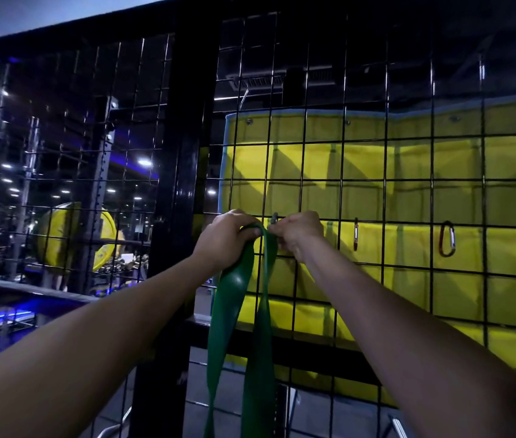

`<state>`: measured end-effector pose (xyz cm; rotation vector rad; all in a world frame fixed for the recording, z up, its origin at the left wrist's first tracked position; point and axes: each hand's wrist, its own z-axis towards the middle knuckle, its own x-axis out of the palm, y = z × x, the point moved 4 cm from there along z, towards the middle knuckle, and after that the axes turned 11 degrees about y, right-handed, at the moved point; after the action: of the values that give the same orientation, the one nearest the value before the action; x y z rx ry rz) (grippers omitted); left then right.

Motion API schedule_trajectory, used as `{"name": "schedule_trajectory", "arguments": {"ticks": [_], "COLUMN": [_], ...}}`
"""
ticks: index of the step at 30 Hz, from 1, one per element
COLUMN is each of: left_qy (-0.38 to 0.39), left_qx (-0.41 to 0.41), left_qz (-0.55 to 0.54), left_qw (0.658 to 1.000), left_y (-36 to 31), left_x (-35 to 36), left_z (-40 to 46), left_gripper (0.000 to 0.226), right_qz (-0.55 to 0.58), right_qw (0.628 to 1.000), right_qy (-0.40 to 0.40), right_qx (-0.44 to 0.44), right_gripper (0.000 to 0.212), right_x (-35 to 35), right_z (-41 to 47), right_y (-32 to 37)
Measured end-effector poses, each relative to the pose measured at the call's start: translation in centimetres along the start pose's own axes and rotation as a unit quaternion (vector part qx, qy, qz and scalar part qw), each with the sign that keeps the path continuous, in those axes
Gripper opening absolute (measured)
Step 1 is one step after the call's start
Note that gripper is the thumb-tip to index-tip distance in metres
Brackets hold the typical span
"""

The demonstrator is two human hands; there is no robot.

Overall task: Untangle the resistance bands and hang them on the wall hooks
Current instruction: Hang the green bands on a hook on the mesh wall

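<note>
Head view shows both hands raised to a black wire grid (386,172). The left hand (226,238) grips the top of a green resistance band (244,311), whose 2 strands hang down in front of the grid. The right hand (297,235) pinches a grey carabiner (274,219) clipped on the grid, touching the band's top. 2 more carabiners (446,239) hang further right before a yellow mat (458,191)

text: none legible | yellow weight plate (76,235), far left behind the wire grid (386,172): markings too dark and blurred to read | yellow mat (408,172), right: no print seen | carabiners (446,239): no readable marks
</note>
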<state>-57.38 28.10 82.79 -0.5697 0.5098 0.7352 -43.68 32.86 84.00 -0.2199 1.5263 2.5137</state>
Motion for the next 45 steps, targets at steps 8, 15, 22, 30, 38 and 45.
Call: {"name": "schedule_trajectory", "arguments": {"ticks": [8,15,22,30,38,45], "left_qy": [0.043,0.049,0.084,0.131,0.197,0.218], "left_qx": [0.038,0.06,0.047,0.004,-0.041,-0.057], "left_qz": [0.143,0.223,0.193,0.152,0.223,0.243], "left_qw": [0.988,0.972,0.976,0.98,0.954,0.944], "left_y": [-1.5,-2.7,-2.3,-1.3,-1.3,-1.4], "left_x": [-0.8,-0.3,-0.7,0.1,1.1,1.9], "left_z": [1.2,2.4,2.8,2.9,3.7,3.6], "left_gripper": [0.022,0.019,0.02,0.017,0.019,0.02], "right_qz": [-0.027,-0.07,-0.095,-0.091,-0.104,-0.112], "right_qw": [0.999,0.997,0.994,0.995,0.993,0.993], "right_qy": [-0.025,-0.041,-0.039,-0.011,-0.006,-0.006], "right_qx": [-0.003,-0.014,-0.033,-0.032,-0.051,-0.046], "right_gripper": [0.018,0.015,0.016,0.008,0.01,0.011], "right_x": [-0.2,-0.2,-0.2,0.2,0.2,0.2], "right_z": [-0.3,0.2,0.4,0.8,0.9,1.0], "right_y": [0.4,0.4,0.4,0.1,0.0,-0.1]}}
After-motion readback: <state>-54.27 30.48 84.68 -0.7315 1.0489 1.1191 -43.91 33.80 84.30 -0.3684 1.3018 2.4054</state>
